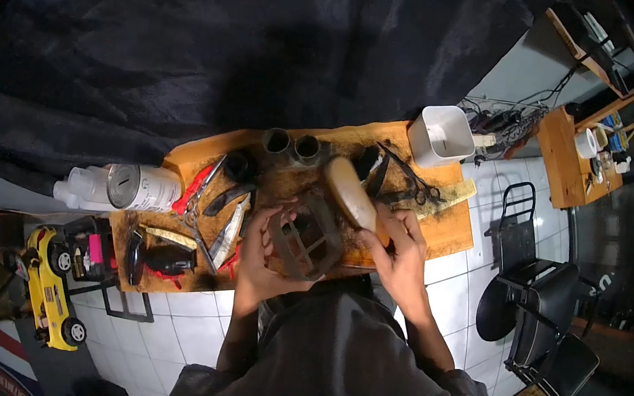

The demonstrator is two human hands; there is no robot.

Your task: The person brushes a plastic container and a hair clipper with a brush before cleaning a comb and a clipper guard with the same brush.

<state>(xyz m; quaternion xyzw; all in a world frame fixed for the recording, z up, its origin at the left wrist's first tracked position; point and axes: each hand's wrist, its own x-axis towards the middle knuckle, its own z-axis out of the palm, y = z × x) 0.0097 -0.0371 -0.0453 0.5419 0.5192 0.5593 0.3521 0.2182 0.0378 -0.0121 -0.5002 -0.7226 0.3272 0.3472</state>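
My left hand (254,257) is closed around the side of a dark, open-framed holder (308,266) with dividers, tilted over the wooden table's front edge. A brush with a pale wooden back (350,192) is gripped at its lower end by my right hand (402,256), just right of the holder. Its bristle side is hard to make out. Black scissors (415,184) lie beyond my right hand. Left of my left hand are silver scissors (192,211), a red-handled tool (195,186) and a black hair clipper (169,260).
The hair-strewn wooden table (449,235) also bears a white square bin (443,138), a large labelled can (144,189) and two dark cups (276,141) at the back. A black chair (543,310) stands right; a yellow toy car (52,289) is at left.
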